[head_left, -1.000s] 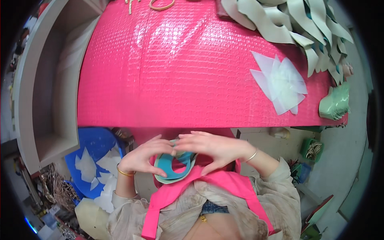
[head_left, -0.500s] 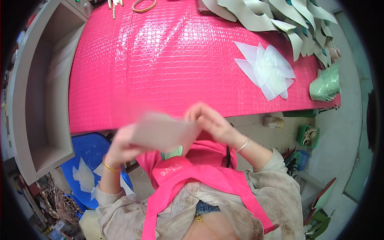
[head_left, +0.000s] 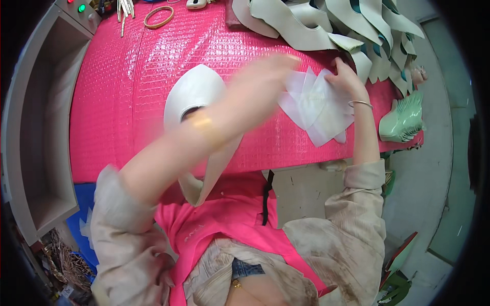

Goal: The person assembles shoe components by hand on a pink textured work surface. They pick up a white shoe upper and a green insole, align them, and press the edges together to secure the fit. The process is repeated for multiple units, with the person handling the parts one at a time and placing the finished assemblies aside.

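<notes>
A white shoe upper (head_left: 191,89) lies on the pink-covered table (head_left: 117,112), its strap-like ends hanging over the near edge. My left forearm crosses above it. My left hand (head_left: 278,69) is smeared by motion near a stack of translucent white sheets (head_left: 316,109), so its fingers cannot be read. At the stack's far right corner is my right hand (head_left: 348,80), thumb and forefinger apart, the thumb at the sheets' edge. Its other fingers are partly hidden. Just beyond it lies a pile of white shoe uppers (head_left: 298,30).
A pale green shoe last (head_left: 403,120) stands at the table's right end. A grey box-like unit (head_left: 51,127) borders the left side. At the far left are a tan ring (head_left: 158,17) and a bundle of pale strips (head_left: 125,13). A blue stool (head_left: 81,204) is below left.
The white shoe upper has gone from between my hands onto the table. Both hands have moved forward and right to the sheets. The view has shifted slightly.
</notes>
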{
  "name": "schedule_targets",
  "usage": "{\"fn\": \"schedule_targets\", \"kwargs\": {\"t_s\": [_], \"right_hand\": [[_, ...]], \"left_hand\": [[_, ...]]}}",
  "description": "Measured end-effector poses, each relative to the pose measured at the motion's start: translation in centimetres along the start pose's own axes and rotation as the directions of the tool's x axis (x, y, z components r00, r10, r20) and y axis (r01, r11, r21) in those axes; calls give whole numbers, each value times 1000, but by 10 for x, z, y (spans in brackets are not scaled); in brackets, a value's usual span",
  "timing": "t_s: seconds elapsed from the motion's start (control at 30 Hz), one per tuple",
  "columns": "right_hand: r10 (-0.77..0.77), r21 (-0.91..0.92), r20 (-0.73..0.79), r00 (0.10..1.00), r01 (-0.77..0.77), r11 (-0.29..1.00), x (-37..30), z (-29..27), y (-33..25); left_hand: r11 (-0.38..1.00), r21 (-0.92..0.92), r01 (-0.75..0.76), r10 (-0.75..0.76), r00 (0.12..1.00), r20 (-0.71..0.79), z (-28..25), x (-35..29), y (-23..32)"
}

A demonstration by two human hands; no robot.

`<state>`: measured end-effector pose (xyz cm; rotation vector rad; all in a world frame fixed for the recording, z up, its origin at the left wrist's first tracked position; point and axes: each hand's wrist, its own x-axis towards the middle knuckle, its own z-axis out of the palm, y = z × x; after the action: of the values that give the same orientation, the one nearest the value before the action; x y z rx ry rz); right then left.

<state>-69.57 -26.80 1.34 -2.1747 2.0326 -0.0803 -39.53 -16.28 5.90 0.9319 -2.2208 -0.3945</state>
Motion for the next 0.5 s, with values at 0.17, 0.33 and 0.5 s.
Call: {"fn": "schedule_targets", "kwargs": {"t_s": [0.17,0.33,0.5], "right_hand": [[-308,464,230,923,174,869,25,-15,-18],[-386,540,320,865,169,825,20,-9,-3],[-573,783,74,816,308,540,11,-18,31]], "left_hand": [[965,48,257,-261,947,185,105,46,-10],[977,-20,212,-209,974,89,117,44,-10],[952,-76,296,-278,942,189,112,47,-11]]}}
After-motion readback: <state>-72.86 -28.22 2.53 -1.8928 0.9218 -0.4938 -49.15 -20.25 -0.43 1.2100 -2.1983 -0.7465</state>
